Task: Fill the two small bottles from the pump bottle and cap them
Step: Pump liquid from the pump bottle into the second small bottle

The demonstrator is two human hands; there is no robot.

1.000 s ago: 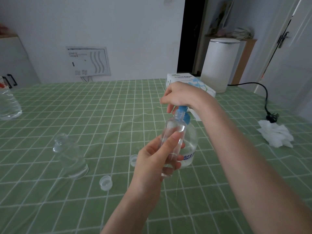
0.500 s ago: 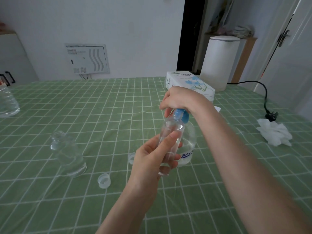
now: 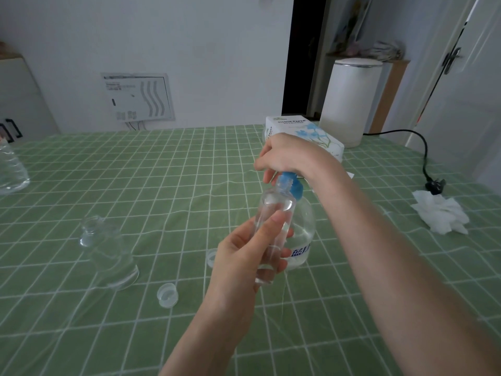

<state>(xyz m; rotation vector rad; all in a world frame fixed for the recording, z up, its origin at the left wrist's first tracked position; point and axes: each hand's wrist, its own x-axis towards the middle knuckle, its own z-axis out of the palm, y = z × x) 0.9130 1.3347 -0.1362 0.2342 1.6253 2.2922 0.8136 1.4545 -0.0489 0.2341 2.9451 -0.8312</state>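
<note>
On green checked tablecloth (image 3: pixel 135 172), white wall (image 3: pixel 189 63) behind. Far left: large clear bottle (image 3: pixel 10 172). Then uncapped small bottle (image 3: pixel 108 248) upright, loose cap (image 3: pixel 167 295) near it, second cap (image 3: pixel 211 257) beside left hand (image 3: pixel 238 264). Centre: left hand wrapped round second small bottle (image 3: pixel 276 210), mouth at blue spout; right hand (image 3: pixel 287 156) clamped over head of pump bottle (image 3: pixel 303 226). Right: tissue box (image 3: pixel 303 131), white canister (image 3: pixel 349 104), plug (image 3: pixel 435 184), crumpled tissue (image 3: pixel 440 217).

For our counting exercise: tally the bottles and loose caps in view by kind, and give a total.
Small clear bottles: 2, one in the left hand, one standing
Pump bottle: 1
Large clear bottle at the left edge: 1
Loose caps: 2
Total: 6
</note>
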